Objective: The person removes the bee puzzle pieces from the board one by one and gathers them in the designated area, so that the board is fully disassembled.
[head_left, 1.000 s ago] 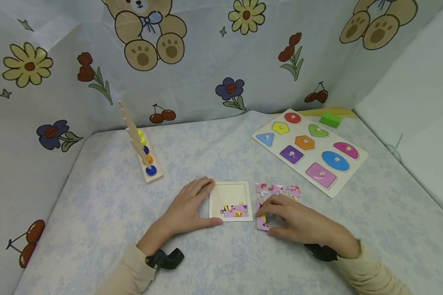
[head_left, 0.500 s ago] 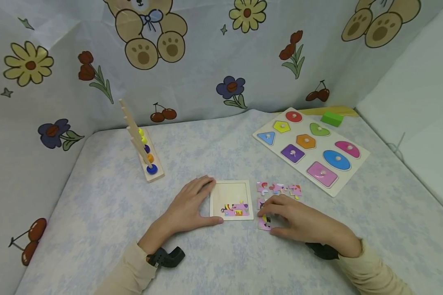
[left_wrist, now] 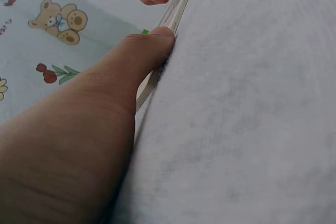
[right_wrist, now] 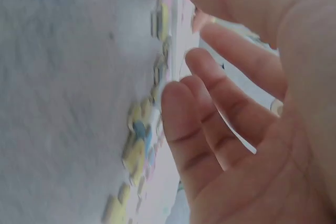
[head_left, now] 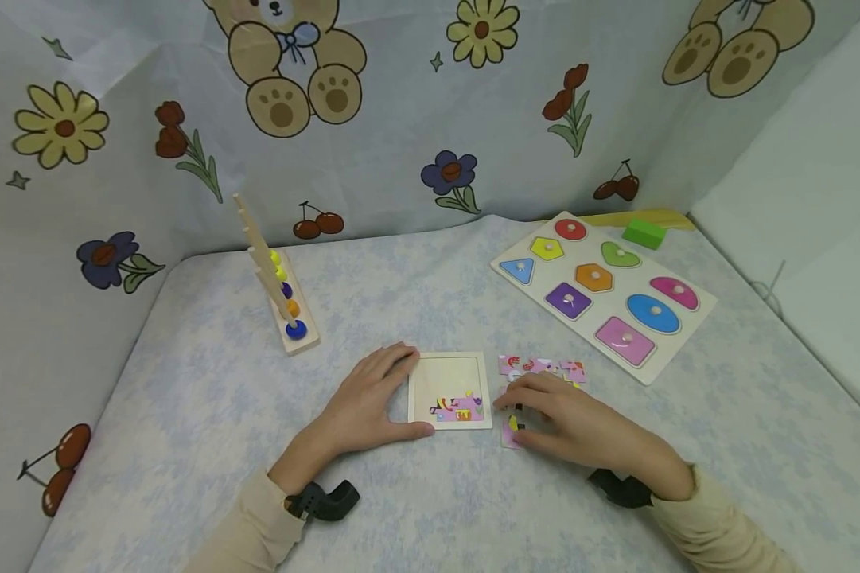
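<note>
In the head view my left hand holds a small square wooden puzzle tray, fingers at its upper left corner and thumb along the near edge. Joined pink jigsaw pieces fill the lower right of the tray. My right hand hovers palm down just right of the tray, over a loose pink jigsaw piece that it partly covers. Seen from the right wrist, its fingers are loosely bent with nothing between them. More loose jigsaw pieces lie in a row beyond this hand.
A shape board with knobbed pieces lies at the back right, a green block behind it. On the left stands a wooden peg stacker with coloured beads. Patterned cloth hangs behind the table.
My right hand has lifted slightly and shifted a little left, toward the tray. The left hand and the tray have stayed in place.
</note>
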A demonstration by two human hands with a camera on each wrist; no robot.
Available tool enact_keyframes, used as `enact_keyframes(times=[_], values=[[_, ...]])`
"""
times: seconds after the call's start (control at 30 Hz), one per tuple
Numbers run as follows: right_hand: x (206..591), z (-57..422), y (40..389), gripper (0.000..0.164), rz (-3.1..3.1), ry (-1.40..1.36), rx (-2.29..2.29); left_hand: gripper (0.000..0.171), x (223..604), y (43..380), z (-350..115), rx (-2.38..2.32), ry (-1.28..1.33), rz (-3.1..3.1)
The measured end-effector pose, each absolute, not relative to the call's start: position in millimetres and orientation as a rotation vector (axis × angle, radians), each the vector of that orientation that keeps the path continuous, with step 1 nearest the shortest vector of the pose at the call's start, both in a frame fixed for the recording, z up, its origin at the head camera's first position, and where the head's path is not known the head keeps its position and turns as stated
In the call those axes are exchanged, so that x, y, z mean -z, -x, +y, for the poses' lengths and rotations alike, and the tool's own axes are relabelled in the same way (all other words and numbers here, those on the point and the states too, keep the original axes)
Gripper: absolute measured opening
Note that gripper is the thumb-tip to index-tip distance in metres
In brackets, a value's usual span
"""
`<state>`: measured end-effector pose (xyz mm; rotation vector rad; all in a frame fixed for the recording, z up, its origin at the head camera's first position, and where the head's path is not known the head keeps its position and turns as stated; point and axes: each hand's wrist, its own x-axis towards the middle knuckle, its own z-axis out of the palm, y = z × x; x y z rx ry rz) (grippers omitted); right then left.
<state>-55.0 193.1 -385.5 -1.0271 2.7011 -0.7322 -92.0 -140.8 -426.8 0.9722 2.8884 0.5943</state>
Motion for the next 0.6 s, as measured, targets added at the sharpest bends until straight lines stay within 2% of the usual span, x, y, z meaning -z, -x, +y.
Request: enact_keyframes(times=[0.27, 0.6], values=[[383.9, 177.2, 62.8, 0.041, 2.677, 1.003, 0.755, 0.110, 427.4, 92.7, -139.6, -0.591, -0.974, 2.891], [377.7, 151.4, 75.3, 0.041, 2.649, 1.111, 0.733, 0.109, 427.3, 91.8, -140.3, -0.608, -0.981, 2.899]])
